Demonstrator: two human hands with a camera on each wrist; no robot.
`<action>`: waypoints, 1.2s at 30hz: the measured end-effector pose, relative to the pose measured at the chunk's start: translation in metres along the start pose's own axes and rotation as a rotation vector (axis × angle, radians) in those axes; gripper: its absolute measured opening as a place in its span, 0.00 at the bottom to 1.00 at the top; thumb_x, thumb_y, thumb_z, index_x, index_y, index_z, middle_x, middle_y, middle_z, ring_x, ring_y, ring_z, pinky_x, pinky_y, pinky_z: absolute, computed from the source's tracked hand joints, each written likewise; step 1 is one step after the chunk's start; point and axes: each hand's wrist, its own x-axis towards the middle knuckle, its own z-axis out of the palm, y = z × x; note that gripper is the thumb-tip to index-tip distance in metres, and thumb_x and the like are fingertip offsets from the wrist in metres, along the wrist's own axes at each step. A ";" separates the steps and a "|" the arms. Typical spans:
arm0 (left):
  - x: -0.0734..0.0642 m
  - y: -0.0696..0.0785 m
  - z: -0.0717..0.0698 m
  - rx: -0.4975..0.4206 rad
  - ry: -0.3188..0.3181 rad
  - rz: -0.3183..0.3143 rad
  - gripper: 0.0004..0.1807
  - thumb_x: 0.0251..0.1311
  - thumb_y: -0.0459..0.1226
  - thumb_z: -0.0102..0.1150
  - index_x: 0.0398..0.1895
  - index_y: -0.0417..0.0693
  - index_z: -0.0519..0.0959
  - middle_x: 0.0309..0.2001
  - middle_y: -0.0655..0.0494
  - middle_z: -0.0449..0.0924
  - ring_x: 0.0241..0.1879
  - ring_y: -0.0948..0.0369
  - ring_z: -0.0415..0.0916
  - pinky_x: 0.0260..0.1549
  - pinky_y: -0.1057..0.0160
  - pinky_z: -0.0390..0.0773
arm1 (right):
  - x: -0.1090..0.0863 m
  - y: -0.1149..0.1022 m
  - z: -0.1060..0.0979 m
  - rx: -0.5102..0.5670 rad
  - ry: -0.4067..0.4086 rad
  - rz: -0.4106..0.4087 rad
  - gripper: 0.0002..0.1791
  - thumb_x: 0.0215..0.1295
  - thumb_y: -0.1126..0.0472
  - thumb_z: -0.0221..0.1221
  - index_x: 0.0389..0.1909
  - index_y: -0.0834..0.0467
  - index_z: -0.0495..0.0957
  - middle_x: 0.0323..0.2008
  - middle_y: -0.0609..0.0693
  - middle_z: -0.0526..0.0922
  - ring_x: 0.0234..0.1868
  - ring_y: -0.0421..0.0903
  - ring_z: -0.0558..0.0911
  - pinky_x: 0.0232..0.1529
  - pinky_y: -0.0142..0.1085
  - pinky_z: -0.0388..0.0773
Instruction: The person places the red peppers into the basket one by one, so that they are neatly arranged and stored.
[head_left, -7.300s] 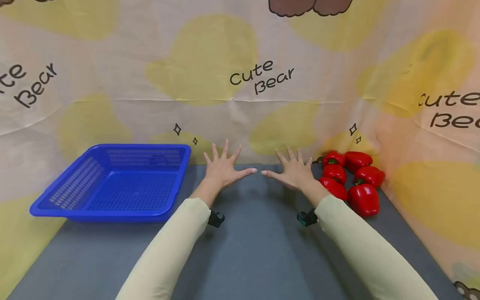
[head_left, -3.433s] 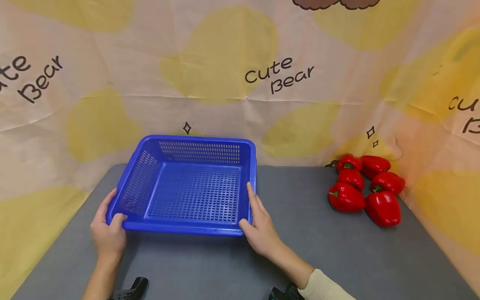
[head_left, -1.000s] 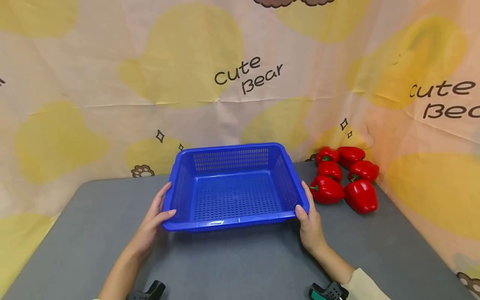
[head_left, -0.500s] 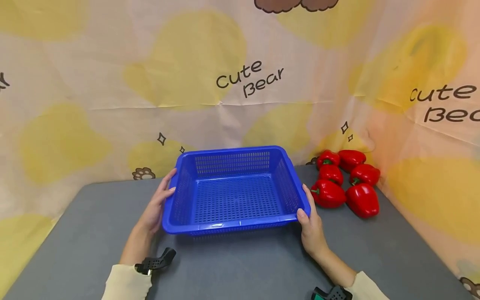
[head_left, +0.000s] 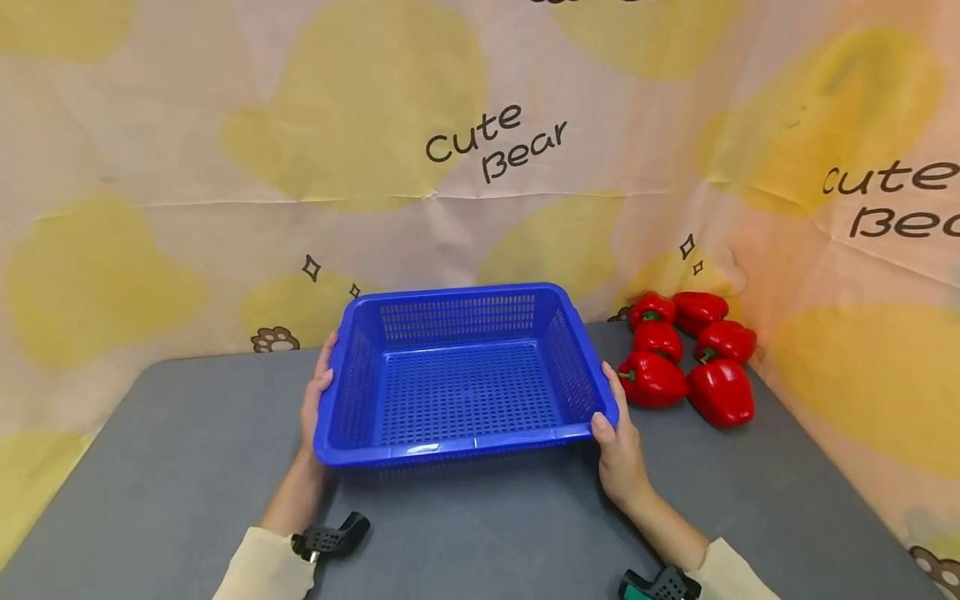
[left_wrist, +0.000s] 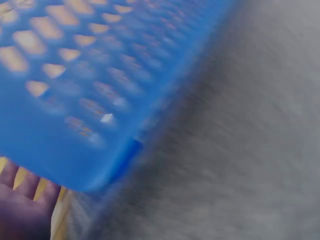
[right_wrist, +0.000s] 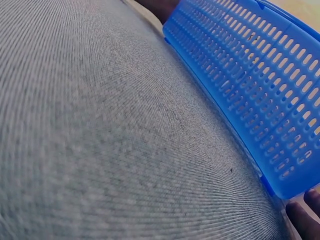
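A blue plastic basket [head_left: 468, 392] with slotted walls and a perforated bottom sits in the middle, nothing inside it. My right hand [head_left: 624, 462] holds its near right corner, thumb over the rim and fingers along the outer wall. On the opposite side, my left hand [head_left: 315, 408] lies flat against the outer wall, fingers pointing away from me and thumb outside the rim. In the left wrist view, fingers [left_wrist: 30, 185] show beside the basket's corner. The right wrist view has the basket's slotted near wall [right_wrist: 255, 80] low over the grey surface, with fingertips [right_wrist: 302, 220] at its corner.
Several red bell peppers [head_left: 652, 379] lie clustered right of the basket, close to my right hand. The grey table [head_left: 480, 533] runs up to a cloth backdrop [head_left: 375, 125] printed with yellow patches and lettering, which also lines the right side.
The basket was first at the far left, with both hands spread apart from it; they gripped it and brought it right, towards the peppers. Lately the left thumb has slipped off the rim.
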 end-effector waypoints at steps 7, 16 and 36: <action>-0.006 0.005 0.004 0.052 -0.013 -0.064 0.36 0.76 0.35 0.21 0.81 0.62 0.25 0.82 0.57 0.18 0.82 0.61 0.38 0.70 0.70 0.62 | -0.002 0.001 0.001 0.021 0.003 0.007 0.36 0.73 0.54 0.44 0.81 0.47 0.49 0.75 0.61 0.65 0.66 0.29 0.70 0.63 0.17 0.65; 0.000 0.009 -0.016 0.232 0.134 -0.143 0.32 0.73 0.31 0.32 0.79 0.56 0.58 0.71 0.54 0.63 0.55 0.63 0.77 0.45 0.66 0.83 | 0.002 -0.003 -0.001 -0.020 -0.006 0.022 0.37 0.74 0.52 0.42 0.82 0.46 0.47 0.76 0.61 0.63 0.70 0.57 0.69 0.62 0.17 0.65; 0.000 0.013 -0.011 0.278 0.186 -0.152 0.31 0.73 0.33 0.32 0.79 0.56 0.57 0.74 0.60 0.58 0.56 0.66 0.75 0.47 0.69 0.80 | 0.004 0.002 -0.002 0.084 -0.040 -0.032 0.37 0.75 0.55 0.44 0.81 0.55 0.47 0.77 0.62 0.60 0.68 0.31 0.70 0.64 0.19 0.67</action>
